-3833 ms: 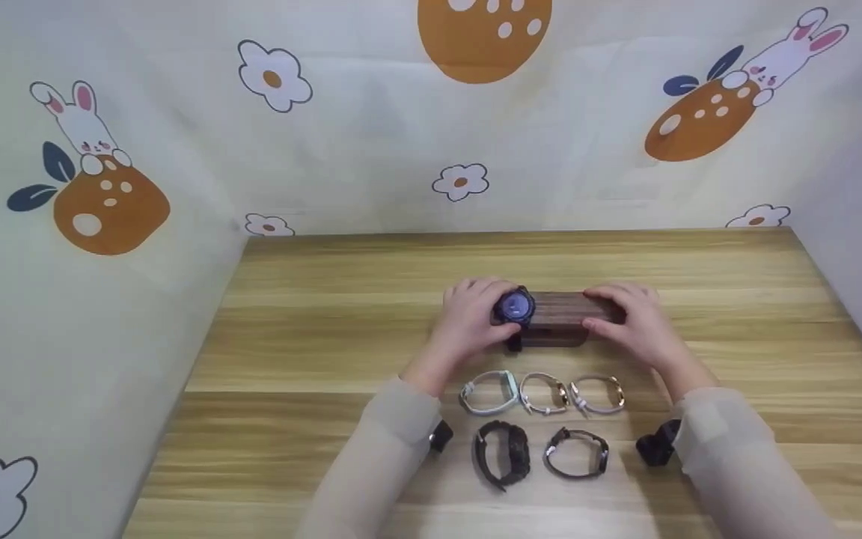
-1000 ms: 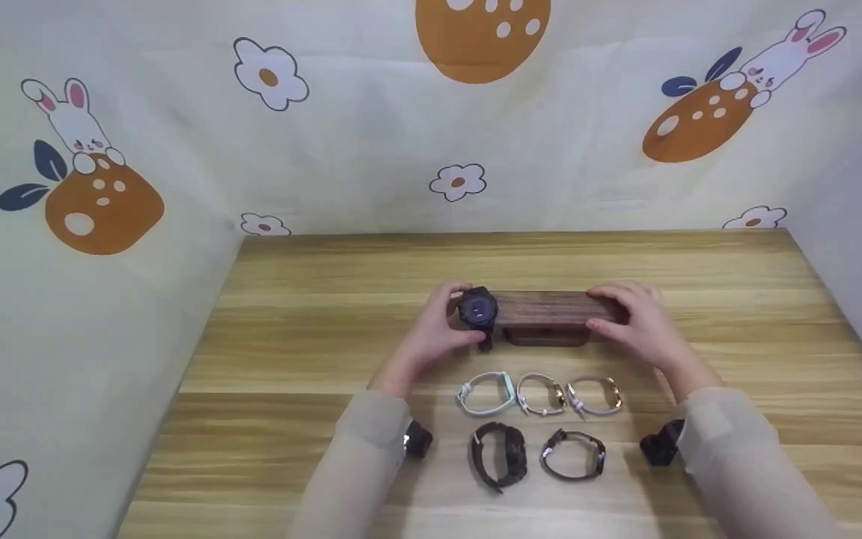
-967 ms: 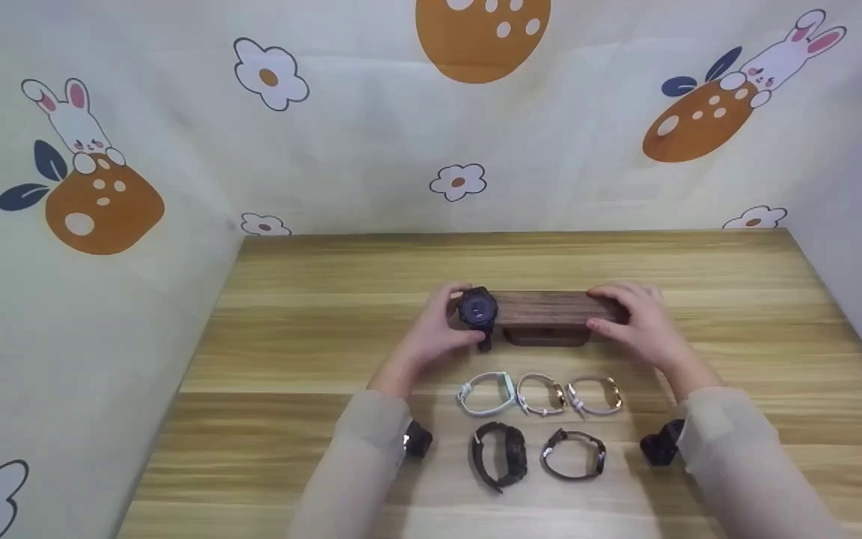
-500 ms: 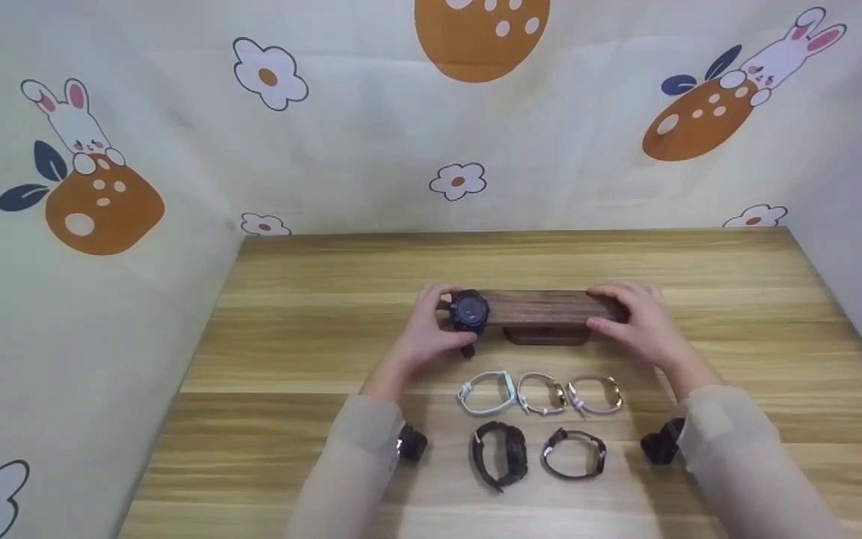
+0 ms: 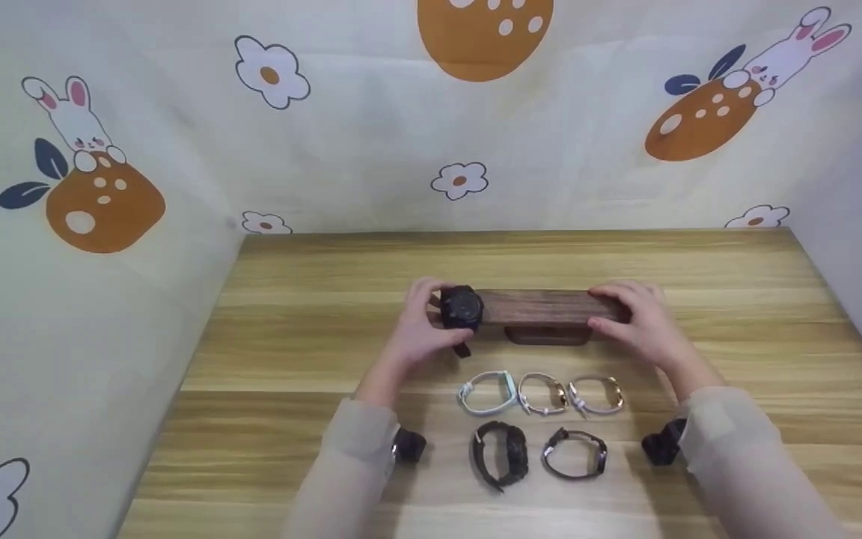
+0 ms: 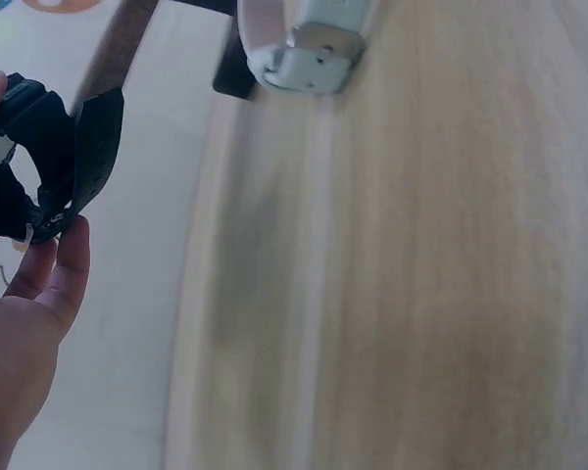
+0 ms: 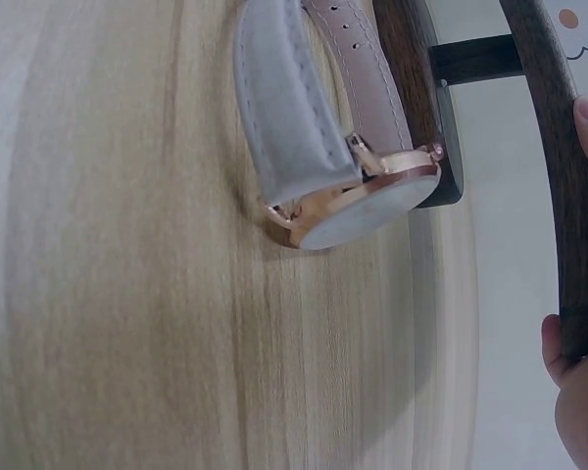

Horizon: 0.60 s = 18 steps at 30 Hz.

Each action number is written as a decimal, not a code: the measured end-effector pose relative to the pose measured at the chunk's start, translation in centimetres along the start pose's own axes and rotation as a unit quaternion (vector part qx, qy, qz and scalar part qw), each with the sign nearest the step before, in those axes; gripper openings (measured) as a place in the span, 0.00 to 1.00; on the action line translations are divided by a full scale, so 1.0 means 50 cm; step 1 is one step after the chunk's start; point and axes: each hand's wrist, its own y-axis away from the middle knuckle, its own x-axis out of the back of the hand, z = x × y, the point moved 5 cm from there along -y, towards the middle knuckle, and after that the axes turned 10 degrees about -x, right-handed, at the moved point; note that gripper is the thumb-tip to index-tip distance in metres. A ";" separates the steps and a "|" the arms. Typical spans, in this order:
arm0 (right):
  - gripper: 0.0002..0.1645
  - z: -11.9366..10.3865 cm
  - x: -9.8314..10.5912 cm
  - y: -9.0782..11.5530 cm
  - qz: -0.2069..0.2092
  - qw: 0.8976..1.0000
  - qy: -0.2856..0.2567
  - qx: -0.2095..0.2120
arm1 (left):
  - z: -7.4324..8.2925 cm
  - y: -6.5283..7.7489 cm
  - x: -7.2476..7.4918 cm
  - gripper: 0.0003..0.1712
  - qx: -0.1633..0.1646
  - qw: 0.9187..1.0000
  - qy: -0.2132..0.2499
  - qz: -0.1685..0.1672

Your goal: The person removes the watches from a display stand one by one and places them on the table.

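My left hand [image 5: 414,333] pinches a black wristwatch [image 5: 462,307] between thumb and fingers at the left end of a dark wooden watch stand [image 5: 539,308]. In the left wrist view, light background shows through the strap loop of the watch [image 6: 54,142]; whether the bar's tip is still inside is hidden. My right hand [image 5: 644,322] grips the right end of the stand's bar, its thumb on the near side and fingers on the far side. In the right wrist view, the bar [image 7: 568,196] stands raised above its base [image 7: 412,88].
Nearer me lie a mint-banded watch [image 5: 488,393], a white-banded watch [image 5: 543,394] and a pale-strapped watch with gold case [image 5: 597,395]. Closer still are a chunky black watch [image 5: 502,455] and a slim dark watch [image 5: 575,454]. A patterned curtain [image 5: 356,150] backs the wooden table [image 5: 289,337].
My left hand has slid the black watch leftward along the bar to its left end, tilting it slightly. The right hand keeps its grip on the stand, which stays in place.
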 end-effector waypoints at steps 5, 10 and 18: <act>0.31 -0.001 0.002 0.000 0.010 1.000 0.006 0.010 | 0.019 -0.003 -0.016 0.40 0.001 0.999 0.041 -0.022; 0.31 0.000 0.002 0.000 0.005 1.000 0.006 0.008 | 0.035 -0.008 -0.032 0.40 0.011 0.997 0.066 -0.043; 0.31 0.002 0.002 -0.001 0.001 1.000 0.007 0.002 | 0.060 -0.008 -0.067 0.40 -0.013 0.996 0.010 -0.093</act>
